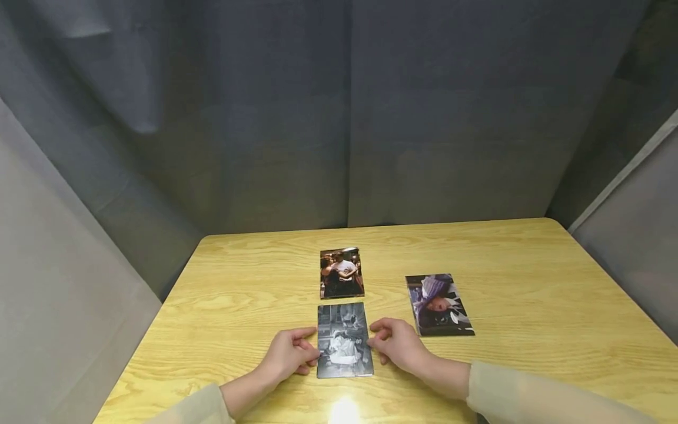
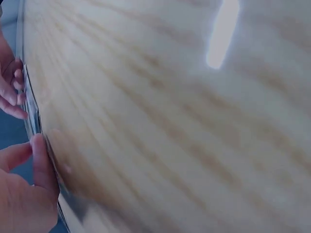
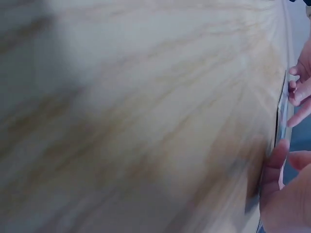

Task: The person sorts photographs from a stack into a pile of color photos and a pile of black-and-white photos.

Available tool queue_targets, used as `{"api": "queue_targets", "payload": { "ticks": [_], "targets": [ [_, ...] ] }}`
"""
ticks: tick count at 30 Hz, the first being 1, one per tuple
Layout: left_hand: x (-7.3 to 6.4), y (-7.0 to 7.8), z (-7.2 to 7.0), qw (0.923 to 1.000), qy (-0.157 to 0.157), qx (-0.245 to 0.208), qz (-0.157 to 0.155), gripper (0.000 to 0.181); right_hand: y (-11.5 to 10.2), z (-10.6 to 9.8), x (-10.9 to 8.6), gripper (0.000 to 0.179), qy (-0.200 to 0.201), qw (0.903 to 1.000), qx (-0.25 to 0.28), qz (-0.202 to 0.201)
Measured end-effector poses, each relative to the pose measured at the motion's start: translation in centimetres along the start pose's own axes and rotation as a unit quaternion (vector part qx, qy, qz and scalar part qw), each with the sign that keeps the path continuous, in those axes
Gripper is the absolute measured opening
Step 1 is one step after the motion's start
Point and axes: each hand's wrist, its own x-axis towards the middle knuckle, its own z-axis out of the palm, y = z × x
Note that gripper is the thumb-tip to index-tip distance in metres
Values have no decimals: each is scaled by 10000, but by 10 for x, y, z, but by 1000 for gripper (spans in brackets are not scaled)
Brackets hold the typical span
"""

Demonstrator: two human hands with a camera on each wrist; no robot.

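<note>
A black-and-white photo print [image 1: 339, 347] lies on the wooden table between the two hands. At its left edge, the left hand [image 1: 291, 353] touches with its thumb and forefinger, the fingers loosely bent. The right hand [image 1: 402, 344] has its thumb at the opposite edge, with the forefinger reaching beside it. Seen very obliquely in the left wrist view, the print [image 2: 32, 109] is a thin dark strip between the left thumb [image 2: 41, 160] and the far hand. The right wrist view has the right thumb [image 3: 276, 160] at the print's edge.
Just beyond the print lies a colour photo [image 1: 341, 272] of people embracing. Another colour photo [image 1: 439, 304] sits to the right, past the right hand. The wooden table [image 1: 222, 282] ends at a dark grey curtain [image 1: 275, 129], with pale panels on both sides.
</note>
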Motion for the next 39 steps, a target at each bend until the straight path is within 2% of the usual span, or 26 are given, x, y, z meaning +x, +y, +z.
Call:
{"api": "queue_targets", "payload": {
  "ticks": [5, 9, 13, 17, 20, 25, 29, 34, 39],
  "targets": [
    [10, 13, -6, 9996, 178, 63, 203, 52, -4, -28, 1, 26, 352, 9991, -240, 44],
    [24, 30, -3, 9978, 220, 267, 566, 47, -5, -64, 1, 33, 422, 9958, -716, -391],
    [35, 44, 11, 9939, 241, 549, 928, 46, 1, -97, -2, 38, 419, 9881, -1199, -862],
    [44, 50, 33, 9919, 148, 639, 1091, 49, 8, -125, -5, 40, 694, 9755, -1759, -1123],
    [50, 53, 51, 9921, 24, 594, 1105, 50, 14, -142, -7, 41, 841, 9679, -2062, -1168],
    [61, 61, 80, 9940, -212, 517, 942, 52, 27, -161, -9, 46, 927, 9597, -2393, -1143],
    [70, 64, 100, 9960, -380, 383, 712, 54, 40, -171, -10, 49, 824, 9596, -2510, -966],
    [83, 64, 122, 9979, -423, 140, 470, 60, 55, -175, -7, 54, 651, 9613, -2577, -727],
    [94, 66, 140, 9973, -380, 492, 401, 63, 62, -176, -3, 58, 493, 9625, -2613, -528]
  ]
}}
